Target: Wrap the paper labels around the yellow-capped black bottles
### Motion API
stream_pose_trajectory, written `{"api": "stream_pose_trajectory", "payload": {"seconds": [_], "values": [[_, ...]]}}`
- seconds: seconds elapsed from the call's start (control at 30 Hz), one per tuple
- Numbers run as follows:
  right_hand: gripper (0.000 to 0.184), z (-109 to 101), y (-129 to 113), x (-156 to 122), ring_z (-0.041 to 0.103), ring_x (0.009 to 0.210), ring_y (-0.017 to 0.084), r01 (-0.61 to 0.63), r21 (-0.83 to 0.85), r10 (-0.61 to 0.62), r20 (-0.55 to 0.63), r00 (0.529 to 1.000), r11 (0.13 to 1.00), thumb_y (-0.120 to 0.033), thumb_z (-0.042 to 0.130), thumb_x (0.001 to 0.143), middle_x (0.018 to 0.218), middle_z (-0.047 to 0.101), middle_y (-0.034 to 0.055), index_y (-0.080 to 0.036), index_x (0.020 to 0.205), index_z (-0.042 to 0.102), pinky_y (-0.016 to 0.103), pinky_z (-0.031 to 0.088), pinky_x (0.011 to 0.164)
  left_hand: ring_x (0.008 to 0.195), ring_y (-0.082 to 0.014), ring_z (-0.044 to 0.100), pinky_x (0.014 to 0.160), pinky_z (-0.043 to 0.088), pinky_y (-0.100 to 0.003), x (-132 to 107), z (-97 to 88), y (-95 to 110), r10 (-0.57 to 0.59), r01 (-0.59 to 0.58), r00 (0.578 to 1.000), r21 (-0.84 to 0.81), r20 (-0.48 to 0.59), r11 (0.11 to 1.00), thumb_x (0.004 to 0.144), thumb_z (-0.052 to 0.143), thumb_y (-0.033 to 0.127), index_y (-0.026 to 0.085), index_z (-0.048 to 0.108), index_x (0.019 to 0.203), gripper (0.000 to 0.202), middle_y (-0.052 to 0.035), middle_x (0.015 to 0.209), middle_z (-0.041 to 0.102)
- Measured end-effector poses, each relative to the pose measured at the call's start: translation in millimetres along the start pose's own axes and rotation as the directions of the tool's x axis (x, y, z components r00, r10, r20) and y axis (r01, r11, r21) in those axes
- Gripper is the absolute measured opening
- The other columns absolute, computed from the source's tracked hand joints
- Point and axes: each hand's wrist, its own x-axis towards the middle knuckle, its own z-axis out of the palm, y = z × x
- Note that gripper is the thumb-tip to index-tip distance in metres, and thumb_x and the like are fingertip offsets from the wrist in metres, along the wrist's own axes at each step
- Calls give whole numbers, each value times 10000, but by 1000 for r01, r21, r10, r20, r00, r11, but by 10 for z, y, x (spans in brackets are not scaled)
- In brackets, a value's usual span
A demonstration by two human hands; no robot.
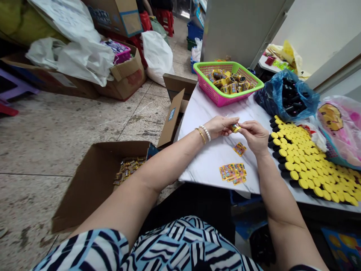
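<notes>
My left hand [217, 127] and right hand [254, 137] are both pinching a small gold bottle [235, 128] above the middle of the worktop [214, 169], near a loose printed card [239, 149], and this close handwork seems to call for a steady grip.

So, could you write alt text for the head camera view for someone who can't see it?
A person's left hand and right hand hold a small gold-labelled bottle above a white marble-patterned table, near small yellow printed labels. Rows of black bottles with yellow caps sit to the right; a pink basket with green rim holds more gold-labelled bottles.
</notes>
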Motion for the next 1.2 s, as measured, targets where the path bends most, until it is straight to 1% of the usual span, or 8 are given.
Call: {"api": "stream_pose_trajectory", "payload": {"seconds": [0.17, 0.3, 0.4, 0.57, 0.7, 0.87, 1.03, 1.2], "values": [[131, 6, -54, -21, 714, 844, 213, 35, -44, -39, -89, 995, 998, -390, 822, 829, 887, 746, 35, -271, 868, 782, 406, 625, 803, 507, -62, 530, 473, 418, -187, -19, 23, 13, -34, 45, 994, -111, 102, 993, 717, 919, 470, 112, 720, 813, 421, -46, 696, 671], [202, 11, -92, -16, 727, 939, 224, 13, -11, -13, 8, 1000, 1000, -405, 809, 832, 1021, 751, 45, -288, 995, 790, 406, 633, 828, 438, -18, 416, 400, 277, -160, -16, 40, -47, 9, 1, 994, -92, 108, 996, 714, 907, 525, 111, 699, 784, 468, -30, 674, 642], [167, 4, -94, -17, 727, 923, 230, 44, -49, -44, 13, 999, 998, -402, 821, 824, 984, 746, 47, -284, 939, 801, 433, 629, 864, 427, -26, 405, 387, 238, -165, -19, 46, -61, -2, 11, 994, -87, 110, 996, 746, 860, 586, 121, 677, 750, 500, -34, 649, 627], [194, -11, -59, -20, 709, 852, 216, 7, -10, -7, -81, 997, 1000, -429, 840, 810, 892, 711, 31, -268, 887, 763, 419, 633, 827, 447, -26, 440, 416, 301, -157, -57, 14, 41, -2, 32, 977, -137, 213, 990, 744, 902, 423, 130, 685, 810, 371, -16, 656, 621], [306, -22, -65, -18, 705, 856, 202, -45, 65, 41, 59, 997, 997, -407, 836, 815, 1003, 707, 31, -289, 1090, 769, 412, 643, 793, 389, -1, 336, 385, 217, -156, -85, 15, 64, -10, 25, 984, -85, 179, 996, 768, 882, 488, 118, 672, 791, 425, 16, 581, 541], [175, -4, -115, -37, 682, 837, 208, 44, -70, -49, -74, 996, 997, -359, 887, 755, 889, 673, 24, -273, 861, 778, 418, 636, 796, 363, 1, 302, 379, 201, -156, -88, 20, 40, -19, 29, 984, -53, 175, 998, 777, 867, 514, 130, 695, 826, 424, 43, 539, 483], [199, 38, -161, -55, 684, 881, 197, 42, -46, -44, -39, 998, 998, -352, 856, 803, 1000, 672, 33, -292, 982, 792, 374, 652, 735, 330, 9, 262, 356, 158, -156, -84, 48, 29, -35, 44, 990, -67, 134, 997, 786, 858, 512, 124, 658, 760, 437, 45, 497, 480], [135, 55, -143, -67, 672, 746, 163, 97, -76, -106, -127, 986, 992, -340, 874, 797, 889, 643, 12, -252, 852, 788, 355, 668, 637, 318, 10, 281, 349, 203, -137, -93, 68, 45, -64, 93, 987, -201, 146, 975, 909, 765, 414, 127, 659, 799, 325, 39, 521, 549]]}}
